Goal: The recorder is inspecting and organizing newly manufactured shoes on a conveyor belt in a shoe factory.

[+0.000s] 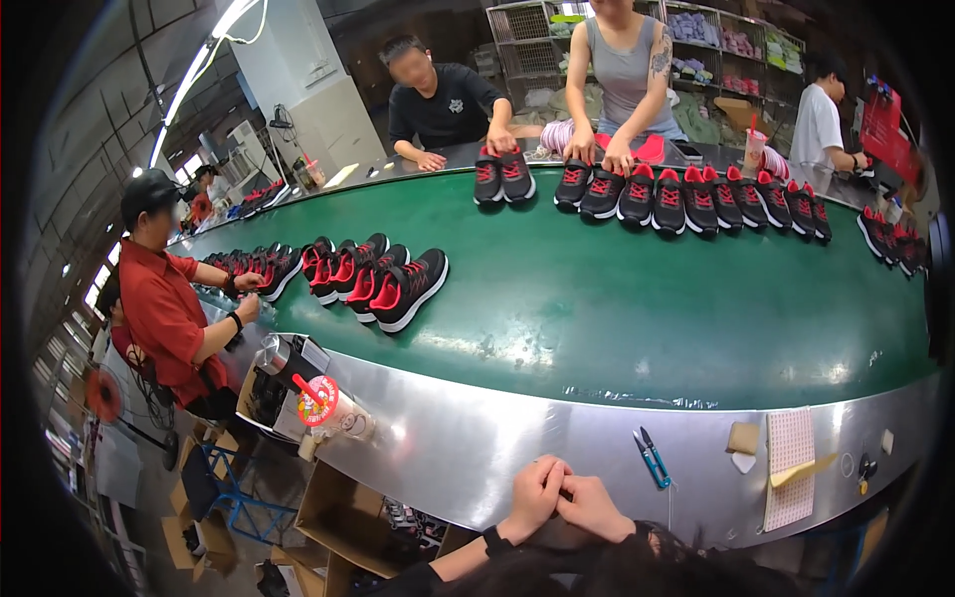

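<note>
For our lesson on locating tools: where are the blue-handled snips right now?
In the head view, the snips lie on the metal ledge, beyond and right of the person's right hand, left of the tan block.

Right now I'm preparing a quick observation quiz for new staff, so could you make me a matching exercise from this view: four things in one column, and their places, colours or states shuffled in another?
Things:
1. Left hand and right hand
2. Snips
3. Belt
4. Near drink cup

Descriptions:
A. Green, with rows of shoes on it
B. Clasped together, by the near edge of the metal ledge
C. Red on top, left of the hands
D. Teal-handled, lying right of the hands

Pairs: 1-B, 2-D, 3-A, 4-C
</note>
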{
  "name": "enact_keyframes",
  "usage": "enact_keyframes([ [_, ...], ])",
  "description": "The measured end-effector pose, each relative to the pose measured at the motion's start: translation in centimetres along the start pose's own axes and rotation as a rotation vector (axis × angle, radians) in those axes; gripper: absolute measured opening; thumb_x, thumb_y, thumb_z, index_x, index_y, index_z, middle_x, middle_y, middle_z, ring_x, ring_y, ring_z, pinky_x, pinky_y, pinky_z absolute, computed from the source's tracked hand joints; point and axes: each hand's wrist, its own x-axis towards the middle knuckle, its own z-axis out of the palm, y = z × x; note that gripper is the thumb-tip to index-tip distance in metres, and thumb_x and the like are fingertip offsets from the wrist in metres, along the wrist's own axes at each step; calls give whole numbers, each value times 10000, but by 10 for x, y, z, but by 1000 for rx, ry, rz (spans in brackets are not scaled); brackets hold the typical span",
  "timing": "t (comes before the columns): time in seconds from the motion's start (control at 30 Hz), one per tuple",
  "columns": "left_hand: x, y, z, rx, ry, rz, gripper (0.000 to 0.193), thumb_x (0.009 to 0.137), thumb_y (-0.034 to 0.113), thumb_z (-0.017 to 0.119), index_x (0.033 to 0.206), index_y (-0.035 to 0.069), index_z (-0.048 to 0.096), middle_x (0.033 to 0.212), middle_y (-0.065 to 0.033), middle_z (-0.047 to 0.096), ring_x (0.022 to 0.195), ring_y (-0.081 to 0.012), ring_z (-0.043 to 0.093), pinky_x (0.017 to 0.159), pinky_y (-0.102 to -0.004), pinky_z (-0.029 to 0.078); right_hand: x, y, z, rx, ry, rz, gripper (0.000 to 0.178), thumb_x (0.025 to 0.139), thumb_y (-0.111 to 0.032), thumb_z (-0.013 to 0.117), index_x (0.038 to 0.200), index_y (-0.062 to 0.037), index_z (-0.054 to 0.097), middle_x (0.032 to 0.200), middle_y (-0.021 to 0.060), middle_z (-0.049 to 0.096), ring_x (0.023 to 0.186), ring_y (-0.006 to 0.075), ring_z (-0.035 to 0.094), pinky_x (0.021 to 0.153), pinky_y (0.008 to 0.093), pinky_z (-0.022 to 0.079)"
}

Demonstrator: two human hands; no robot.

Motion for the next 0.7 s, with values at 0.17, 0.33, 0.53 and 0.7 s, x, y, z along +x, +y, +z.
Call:
enact_keyframes([
  [0.17,-1,2,5,-21,-39,-42,217,913,118,513,777,0,634,723,-104,634,651,-204,589,617,-311,464,-7,10,1,-16,31,-43,167,846,-143,604,942,-16,654,720,154,644,615,247,625,581,333,473],
  [0.33,-7,6,14,-4,3,-55,193,902,123,515,773,34,627,727,-118,620,664,-265,591,604,-347,459,-9,1,-11,-24,-9,-6,179,839,-162,608,946,-28,657,731,171,642,636,260,643,588,347,483],
  [0.53,-9,14,21,32,7,-49,195,903,132,518,775,38,630,724,-114,622,650,-261,592,593,-343,460,-18,5,-16,-70,-10,31,169,838,-161,600,932,-34,660,741,173,649,661,285,666,596,358,498],
  [0.7,-11,11,24,9,-20,-80,195,902,143,520,778,36,628,723,-118,625,668,-271,604,601,-357,465,-24,14,-15,-73,-4,25,184,839,-162,596,961,-37,652,775,179,655,697,312,673,626,360,513],
])
